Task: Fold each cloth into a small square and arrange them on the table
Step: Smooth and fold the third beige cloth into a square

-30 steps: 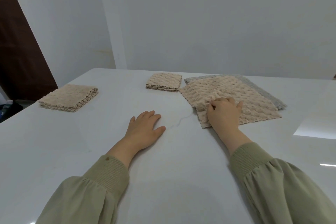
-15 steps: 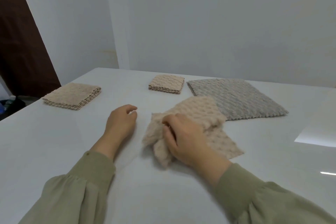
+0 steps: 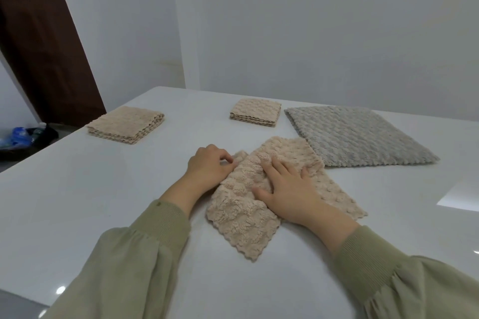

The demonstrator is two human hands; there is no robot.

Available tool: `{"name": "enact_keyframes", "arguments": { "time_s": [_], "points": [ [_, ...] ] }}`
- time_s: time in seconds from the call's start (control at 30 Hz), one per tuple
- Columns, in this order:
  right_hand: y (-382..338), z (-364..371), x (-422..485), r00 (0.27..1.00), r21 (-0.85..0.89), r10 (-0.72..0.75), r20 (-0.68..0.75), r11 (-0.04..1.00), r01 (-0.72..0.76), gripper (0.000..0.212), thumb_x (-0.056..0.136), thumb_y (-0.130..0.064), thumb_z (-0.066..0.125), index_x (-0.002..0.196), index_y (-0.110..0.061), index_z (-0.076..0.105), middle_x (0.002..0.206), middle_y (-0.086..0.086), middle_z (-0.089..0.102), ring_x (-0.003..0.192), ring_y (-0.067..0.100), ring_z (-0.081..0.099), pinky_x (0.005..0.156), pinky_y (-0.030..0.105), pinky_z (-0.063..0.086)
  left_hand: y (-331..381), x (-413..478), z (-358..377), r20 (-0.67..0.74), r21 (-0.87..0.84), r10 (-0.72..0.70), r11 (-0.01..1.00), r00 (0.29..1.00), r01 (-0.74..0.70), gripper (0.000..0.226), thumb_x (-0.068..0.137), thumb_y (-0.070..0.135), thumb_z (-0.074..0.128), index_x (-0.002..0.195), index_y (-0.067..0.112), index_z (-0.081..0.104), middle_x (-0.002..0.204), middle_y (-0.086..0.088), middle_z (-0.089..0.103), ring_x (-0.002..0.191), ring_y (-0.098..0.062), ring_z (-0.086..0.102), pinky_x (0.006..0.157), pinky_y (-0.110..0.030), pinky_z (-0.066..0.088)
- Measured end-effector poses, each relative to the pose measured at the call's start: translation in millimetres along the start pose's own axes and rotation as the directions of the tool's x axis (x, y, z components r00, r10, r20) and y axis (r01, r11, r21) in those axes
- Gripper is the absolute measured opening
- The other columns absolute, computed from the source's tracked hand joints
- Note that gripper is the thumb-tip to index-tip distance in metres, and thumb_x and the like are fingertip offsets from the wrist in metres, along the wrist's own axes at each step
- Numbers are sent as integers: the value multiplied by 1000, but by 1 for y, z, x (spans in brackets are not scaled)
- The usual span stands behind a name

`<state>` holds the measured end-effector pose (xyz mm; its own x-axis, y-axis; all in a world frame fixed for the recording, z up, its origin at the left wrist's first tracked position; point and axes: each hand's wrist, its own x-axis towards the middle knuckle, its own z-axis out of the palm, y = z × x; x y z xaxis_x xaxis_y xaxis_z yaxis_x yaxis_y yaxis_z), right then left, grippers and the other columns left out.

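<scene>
While two folded beige fleece squares, left square (image 3: 125, 124) and middle square (image 3: 255, 112), and one flat grey cloth (image 3: 355, 134) lie far, left hand (image 3: 208, 167) fingers pinch one rumpled beige cloth (image 3: 241, 215); right hand (image 3: 287, 188) fingers spread, pressing it.

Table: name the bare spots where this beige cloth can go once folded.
Bare table runs near-left, between the folded stack and the left sleeve; another gap lies between that stack and the small folded square; a third is near-right, in front of the grey cloth. Crowded: the centre, where the beige cloth lies against the grey one.
</scene>
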<state>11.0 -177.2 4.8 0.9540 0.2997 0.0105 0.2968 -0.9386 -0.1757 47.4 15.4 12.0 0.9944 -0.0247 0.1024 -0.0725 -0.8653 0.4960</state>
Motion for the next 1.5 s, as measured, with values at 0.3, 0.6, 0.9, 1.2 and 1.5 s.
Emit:
{"name": "enact_keyframes", "arguments": {
  "time_s": [0.3, 0.6, 0.9, 1.2, 1.5],
  "points": [
    [-2, -2, -2, 999, 6, -41, 0, 999, 41, 67, 92, -58, 30, 150, -30, 11, 159, -3, 7, 146, 18, 3, 116, 54, -3, -5, 1, -10, -165, -243, -159, 963, 973, 116, 12, 86, 25, 64, 75, 21, 61, 83, 3, 63, 82, -16, 58, 70, -25, 40],
    [-18, 4, 7, 999, -11, 39, -21, 999, -39, 63, 94, -54, 24, 149, -26, 16, 159, 1, 7, 146, 22, 5, 114, 58, -1, -29, 1, -28, -262, -382, -361, 890, 895, 248, 42, 86, 12, 58, 127, 20, 53, 122, -5, 59, 112, -22, 55, 92, -34, 46],
    [-35, 7, 19, 970, 148, 179, -165, 977, -155, 53, 92, -42, 31, 136, -16, 42, 147, 8, 38, 137, 26, 30, 113, 58, 8, 23, -45, -20, -212, -39, 45, 998, 976, -54, 17, 90, 19, 52, 88, 19, 69, 91, 6, 68, 86, -13, 58, 77, -27, 45],
    [-2, -3, -21, 904, 306, 140, -404, 952, -10, 22, 88, -18, 49, 101, -7, 64, 109, 10, 63, 108, 28, 51, 96, 38, 39, 17, -83, -3, 43, 44, 449, 892, 893, -450, 21, 72, 39, 75, 84, 23, 71, 88, 10, 59, 91, -6, 44, 81, -20, 37],
    [10, -7, -41, 950, 251, 74, -305, 968, 5, 20, 86, -16, 51, 85, -8, 69, 90, 6, 65, 92, 21, 53, 76, 33, 43, 13, -79, -5, 19, 1, 434, 901, 901, -434, 4, 75, 17, 70, 73, 18, 67, 81, 7, 57, 88, -9, 44, 78, -21, 37]
  ]
}}
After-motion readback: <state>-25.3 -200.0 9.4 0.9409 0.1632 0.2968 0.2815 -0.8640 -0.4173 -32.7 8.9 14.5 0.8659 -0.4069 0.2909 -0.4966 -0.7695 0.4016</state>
